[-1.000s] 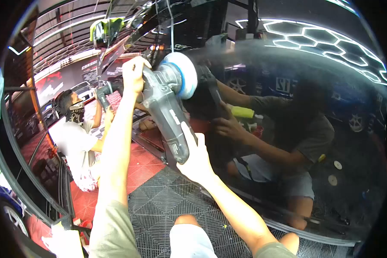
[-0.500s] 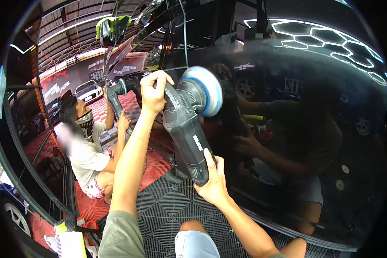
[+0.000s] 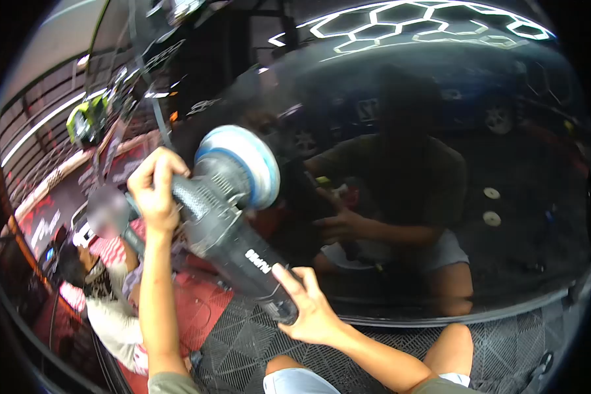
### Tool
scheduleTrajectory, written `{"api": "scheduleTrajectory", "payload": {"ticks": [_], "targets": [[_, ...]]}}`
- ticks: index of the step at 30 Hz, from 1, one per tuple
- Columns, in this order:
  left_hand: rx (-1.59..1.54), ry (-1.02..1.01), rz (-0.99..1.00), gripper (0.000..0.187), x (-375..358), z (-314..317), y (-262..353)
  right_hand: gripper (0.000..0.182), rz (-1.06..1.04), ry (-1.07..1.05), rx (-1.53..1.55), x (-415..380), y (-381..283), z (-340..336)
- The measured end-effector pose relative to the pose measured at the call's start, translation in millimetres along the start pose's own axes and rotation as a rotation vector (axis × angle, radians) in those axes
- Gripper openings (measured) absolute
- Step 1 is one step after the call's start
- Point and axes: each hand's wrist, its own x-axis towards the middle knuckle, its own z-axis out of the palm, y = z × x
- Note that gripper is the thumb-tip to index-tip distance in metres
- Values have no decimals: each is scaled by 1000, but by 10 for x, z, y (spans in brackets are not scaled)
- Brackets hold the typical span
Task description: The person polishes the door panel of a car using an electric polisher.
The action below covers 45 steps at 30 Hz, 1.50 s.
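Note:
A black car polisher (image 3: 233,246) with a white and blue round pad (image 3: 259,167) is held in both of my hands. My left hand (image 3: 156,187) wraps around its front grip, close behind the pad. Around the rear end of the body is my right hand (image 3: 308,312), with its index finger stretched along the casing. The pad faces the glossy black car panel (image 3: 400,262) and overlaps it in this view. My arms and the polisher show as reflections in the dark paint.
At the left a person (image 3: 115,322) in a light shirt crouches beside the car. Black and red floor tiles (image 3: 236,348) lie under my legs. A green cloth (image 3: 88,118) hangs on the car's mirror at the upper left. Hexagon lights reflect in the panel.
My view has swung to the right and tilted. Polisher and hands now appear lower and further left in the picture, with both hands still gripping it.

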Motion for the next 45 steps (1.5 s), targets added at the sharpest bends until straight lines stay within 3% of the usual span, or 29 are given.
{"api": "scheduleTrajectory", "payload": {"ticks": [5, 12, 22, 30, 39, 45], "targets": [[-16, 2, 65, 33, 71, 212, 194, 100, 2, 10, -98, -153, -72, -229], [-111, 20, 78, 14, 57, 253, 212, 101, -39, 39, -31, -251, -39, -223], [-76, 50, 112, 26, 150, 303, 362, 97, -6, 3, 6, -297, -82, -329], [-146, 77, 102, 22, 233, 450, 500, 99, -69, 44, 29, -366, -116, -494], [-132, 28, 124, 19, 229, 364, 428, 101, -13, -54, -31, -369, -149, -531], [-156, -8, 188, 18, 298, 451, 544, 102, -78, 22, 66, -395, -182, -585]]}}
